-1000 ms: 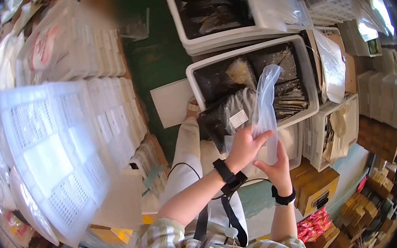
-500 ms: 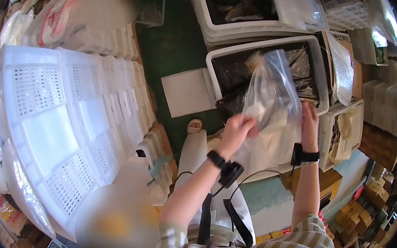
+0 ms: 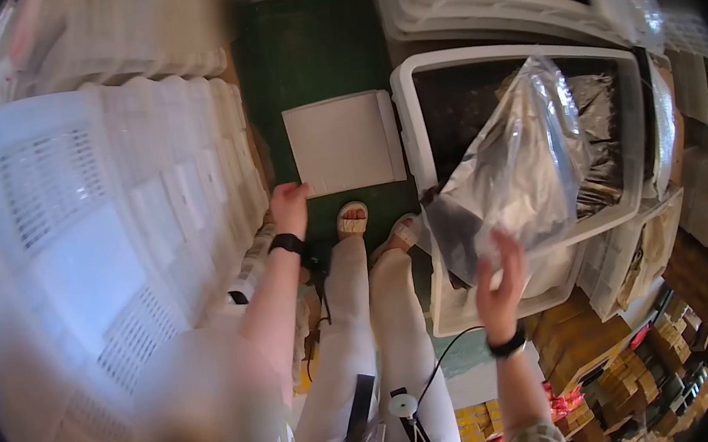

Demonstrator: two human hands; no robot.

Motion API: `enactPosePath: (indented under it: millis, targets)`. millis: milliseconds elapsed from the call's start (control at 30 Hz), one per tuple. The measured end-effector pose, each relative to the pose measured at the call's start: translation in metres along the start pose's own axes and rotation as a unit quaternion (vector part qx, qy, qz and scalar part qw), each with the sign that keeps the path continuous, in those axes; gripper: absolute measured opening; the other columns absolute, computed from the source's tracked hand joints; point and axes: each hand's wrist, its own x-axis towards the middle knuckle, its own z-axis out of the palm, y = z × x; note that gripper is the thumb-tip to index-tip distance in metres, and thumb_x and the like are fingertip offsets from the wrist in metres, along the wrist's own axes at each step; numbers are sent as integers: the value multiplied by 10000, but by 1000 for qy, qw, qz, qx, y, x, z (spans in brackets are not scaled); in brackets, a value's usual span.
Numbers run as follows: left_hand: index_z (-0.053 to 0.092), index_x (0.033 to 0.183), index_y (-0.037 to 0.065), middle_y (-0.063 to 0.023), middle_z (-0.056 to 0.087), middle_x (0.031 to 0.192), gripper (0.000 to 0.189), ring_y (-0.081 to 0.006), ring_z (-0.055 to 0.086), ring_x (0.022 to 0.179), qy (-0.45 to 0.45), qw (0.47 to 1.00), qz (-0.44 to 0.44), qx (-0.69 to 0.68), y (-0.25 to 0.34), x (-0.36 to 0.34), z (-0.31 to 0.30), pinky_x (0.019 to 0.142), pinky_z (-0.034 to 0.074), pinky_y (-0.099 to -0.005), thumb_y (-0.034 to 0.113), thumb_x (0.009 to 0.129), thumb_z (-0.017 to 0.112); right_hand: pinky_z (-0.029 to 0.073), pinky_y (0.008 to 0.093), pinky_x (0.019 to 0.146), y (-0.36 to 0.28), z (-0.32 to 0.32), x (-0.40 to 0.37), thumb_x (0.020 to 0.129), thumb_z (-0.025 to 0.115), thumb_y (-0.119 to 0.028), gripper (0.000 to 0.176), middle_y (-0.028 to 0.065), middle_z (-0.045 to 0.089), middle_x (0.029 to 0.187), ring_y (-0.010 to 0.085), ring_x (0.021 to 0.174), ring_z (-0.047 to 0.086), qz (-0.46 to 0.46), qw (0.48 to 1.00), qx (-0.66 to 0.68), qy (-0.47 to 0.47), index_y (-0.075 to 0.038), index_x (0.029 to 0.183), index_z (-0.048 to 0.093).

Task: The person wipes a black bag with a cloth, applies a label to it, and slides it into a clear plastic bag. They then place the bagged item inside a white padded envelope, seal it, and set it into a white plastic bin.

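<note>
My left hand (image 3: 290, 209), fingers curled together, is beside the lower left corner of a flat white square box (image 3: 345, 143) and overlaps its edge in this view. What it holds, if anything, is hidden. My right hand (image 3: 501, 287) is open, fingers spread, at the near end of a large clear plastic bag (image 3: 522, 167). That bag lies slanted across a white bin (image 3: 518, 49) lined with dark plastic. Dark, shiny packages (image 3: 598, 141) show in the bin beside the bag.
Stacked white perforated crates (image 3: 69, 245) rise on the left. Another white bin (image 3: 505, 12) stands beyond the first. Between them runs a dark green floor (image 3: 307, 43). My sandalled feet (image 3: 352, 219) are below the box. Cardboard and small yellow boxes (image 3: 571, 327) lie at lower right.
My left hand has left the bag and moved left toward the white box. My right hand has opened and drawn back toward me. The bag has spread out across the bin. The view has shifted.
</note>
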Motion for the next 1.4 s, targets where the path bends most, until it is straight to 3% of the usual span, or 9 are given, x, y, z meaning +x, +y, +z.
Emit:
enactPosePath:
  millis: [167,333,500,633,733,867,1100,1233,1400]
  targets:
    - [523,1126,-52,-215,578,1096,646,-301,568,1002,33,990,-85,105,-99,67,21,862,452,-364,350,689,776,450,365,901,-30,110,-23,802,609,-25,277,173,567,1140,324,1060,562,77,942,253,-208,-22,1078,581]
    - [319,1307,-89,-282,412,1303,941,-374,431,1201,22,985,-92,143,-167,120,76,991,382,-407,372,648,807,448,369,864,29,243,11,870,570,-90,250,182,551,1088,343,997,552,239,885,289,-274,2,1100,539]
    - [101,1405,-68,-281,235,1423,1176,-401,295,1294,76,976,-141,148,-196,153,128,1057,315,-440,378,605,839,455,327,853,54,270,20,887,561,-110,253,153,553,1101,293,1021,554,191,904,299,-239,-12,1118,534]
    - [277,1319,-46,-310,354,1329,981,-402,350,1249,85,955,-275,75,-199,153,143,989,363,-452,358,617,831,444,287,863,62,272,15,899,554,-106,265,89,546,1144,191,1032,540,256,881,301,-258,-28,1152,533]
    - [375,1189,-42,-300,435,1232,843,-409,402,1196,-53,961,-273,-2,-209,163,144,950,382,-453,365,610,833,441,270,858,69,277,13,906,547,-105,268,62,544,1155,153,1021,539,249,887,296,-253,-34,1164,533]
    - [404,1116,-45,-273,458,1170,838,-404,469,1112,137,972,-155,108,-205,139,166,905,418,-473,412,572,848,468,294,815,70,281,6,903,543,-107,240,119,556,1105,216,1003,564,305,862,322,-246,-34,1131,540]
    - [498,1074,-49,-225,599,1084,701,-383,578,1029,131,941,-299,94,-157,129,203,889,436,-508,357,608,829,462,278,799,78,279,12,901,547,-100,248,94,572,1094,182,967,564,234,901,302,-205,-33,1140,541]
    - [526,1100,-56,-214,640,1020,503,-338,614,972,138,980,-133,-42,-194,124,201,889,449,-423,156,703,750,454,257,809,89,287,1,907,544,-105,252,55,587,1062,136,963,558,280,883,318,-202,-26,1146,537]
    - [465,1178,-43,-172,577,1149,480,-260,557,1031,129,985,33,-110,-114,37,102,923,421,-373,-28,740,659,431,306,866,77,274,-44,925,530,-288,370,80,584,1096,159,1002,552,387,845,347,-124,-39,1198,512]
